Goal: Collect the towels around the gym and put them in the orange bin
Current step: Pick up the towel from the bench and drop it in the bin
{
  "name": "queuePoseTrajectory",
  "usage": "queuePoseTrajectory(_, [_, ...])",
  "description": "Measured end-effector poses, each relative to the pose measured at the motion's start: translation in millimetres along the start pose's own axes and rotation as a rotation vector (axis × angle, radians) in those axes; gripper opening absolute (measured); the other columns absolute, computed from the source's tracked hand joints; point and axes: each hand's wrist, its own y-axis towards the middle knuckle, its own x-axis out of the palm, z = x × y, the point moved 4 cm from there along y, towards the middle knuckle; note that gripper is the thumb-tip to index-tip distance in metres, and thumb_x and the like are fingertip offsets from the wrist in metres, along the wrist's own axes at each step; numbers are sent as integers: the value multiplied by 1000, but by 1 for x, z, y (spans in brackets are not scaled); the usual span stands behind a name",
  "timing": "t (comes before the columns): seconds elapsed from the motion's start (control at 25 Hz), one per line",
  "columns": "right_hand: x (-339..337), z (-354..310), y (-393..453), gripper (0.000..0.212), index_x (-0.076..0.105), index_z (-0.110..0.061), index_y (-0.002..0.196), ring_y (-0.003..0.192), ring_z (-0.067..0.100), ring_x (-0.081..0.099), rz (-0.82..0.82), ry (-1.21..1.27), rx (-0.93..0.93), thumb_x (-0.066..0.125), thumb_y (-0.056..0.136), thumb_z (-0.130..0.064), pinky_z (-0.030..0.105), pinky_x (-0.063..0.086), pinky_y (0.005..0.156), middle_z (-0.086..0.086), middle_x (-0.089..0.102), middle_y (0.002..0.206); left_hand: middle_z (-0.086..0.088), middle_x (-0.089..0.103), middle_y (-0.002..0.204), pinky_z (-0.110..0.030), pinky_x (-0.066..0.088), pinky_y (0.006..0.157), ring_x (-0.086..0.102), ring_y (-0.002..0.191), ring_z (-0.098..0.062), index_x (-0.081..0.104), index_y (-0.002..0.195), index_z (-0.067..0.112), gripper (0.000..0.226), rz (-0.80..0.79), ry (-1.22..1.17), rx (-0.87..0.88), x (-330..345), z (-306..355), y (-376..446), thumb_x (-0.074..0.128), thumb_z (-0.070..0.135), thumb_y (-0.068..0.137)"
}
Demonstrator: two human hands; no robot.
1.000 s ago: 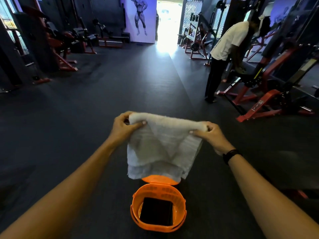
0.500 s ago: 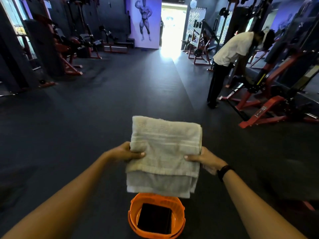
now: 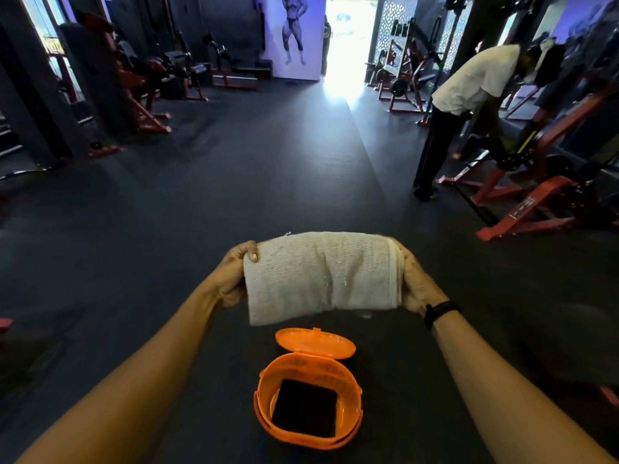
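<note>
You hold the folded, pale beige terry towel (image 3: 321, 276) in the air just beyond and above the round orange plastic bin (image 3: 308, 401), whose hinged lid stands open on its far side. Your left hand (image 3: 231, 276) grips one short end with the thumb curled over the top edge; your right hand (image 3: 413, 283) clasps the other end, though its fingers are mostly hidden behind the cloth, so that grip looks wrapped rather than pinched. The towel should be light, soft and floppy: keep both ends supported, or it will likely sag and unfold. A dark square thing (image 3: 304, 408) already lies inside the bin
</note>
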Motion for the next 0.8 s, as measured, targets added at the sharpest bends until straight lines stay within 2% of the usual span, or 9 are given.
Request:
queuePoseTrajectory(0.12, [-7, 17, -10, 47, 69, -25, 94, 75, 17, 71, -8, 58, 236, 33, 95, -56, 36, 50, 69, 5, 73, 92, -1, 69, 70, -23, 45, 36, 63, 55, -16, 59, 48, 19, 32, -35, -14, 45, 1, 6, -5, 49, 3, 74])
queuePoseTrajectory(0.2, [-5, 20, -13, 63, 70, -24, 104, 90, 24, 71, -91, 100, 268, 40, 80, -75, 41, 52, 76, 9, 72, 105, -2, 68, 68, -22, 46, 36, 63, 54, -15, 60, 49, 18, 46, 5, 5, 46, -5, 1, 1, 39, -3, 84])
queuePoseTrajectory(0.24, [-2, 16, -15, 72, 67, -25, 111, 98, 25, 69, -144, 71, 260, 52, 67, -80, 43, 54, 77, 8, 71, 110, -3, 68, 70, -23, 46, 36, 64, 54, -16, 60, 51, 17, 48, 16, 8, 34, -6, 0, 2, 37, -5, 87])
queuePoseTrajectory(0.32, [-1, 12, -13, 86, 59, -25, 120, 104, 22, 68, -204, -61, 235, 82, 47, -64, 39, 58, 75, 6, 70, 115, -7, 67, 82, -25, 50, 42, 65, 63, -19, 62, 65, 15, 37, 15, 57, 19, -9, -3, 6, 41, -3, 90])
queuePoseTrajectory(0.36, [-4, 12, -9, 88, 56, -22, 124, 105, 20, 67, -210, -124, 217, 88, 47, -51, 36, 58, 77, 6, 68, 117, -8, 66, 91, -27, 53, 46, 66, 68, -19, 64, 78, 13, 27, 24, 109, 15, -13, -4, 8, 45, -1, 92])
queuePoseTrajectory(0.48, [-7, 12, -2, 68, 55, -22, 121, 101, 17, 68, -178, -186, 186, 82, 60, -34, 32, 57, 73, 6, 67, 117, -9, 63, 98, -22, 52, 47, 64, 64, -11, 61, 111, 13, 25, 137, 296, -53, -25, -9, 12, 50, -1, 93])
queuePoseTrajectory(0.56, [-2, 13, 2, 48, 57, -23, 116, 100, 17, 68, -179, -205, 194, 73, 70, -25, 31, 57, 73, 4, 67, 113, -8, 63, 94, -21, 50, 47, 60, 64, -12, 59, 115, 15, 27, 203, 419, -134, -35, -20, 15, 51, 1, 93])
queuePoseTrajectory(0.72, [7, 33, 21, 35, 59, -20, 113, 102, 19, 67, -190, -234, 247, 68, 79, -16, 33, 56, 79, 3, 69, 109, -11, 63, 99, -33, 50, 66, 57, 84, -24, 61, 118, 16, 27, 244, 463, -271, -58, -57, 35, 51, 6, 94])
queuePoseTrajectory(0.8, [8, 46, 37, 27, 59, -20, 110, 101, 18, 66, -173, -263, 283, 65, 84, -11, 29, 55, 76, 1, 70, 105, -8, 65, 101, -32, 51, 65, 61, 84, -20, 62, 114, 16, 22, 293, 449, -286, -70, -71, 54, 53, 10, 94])
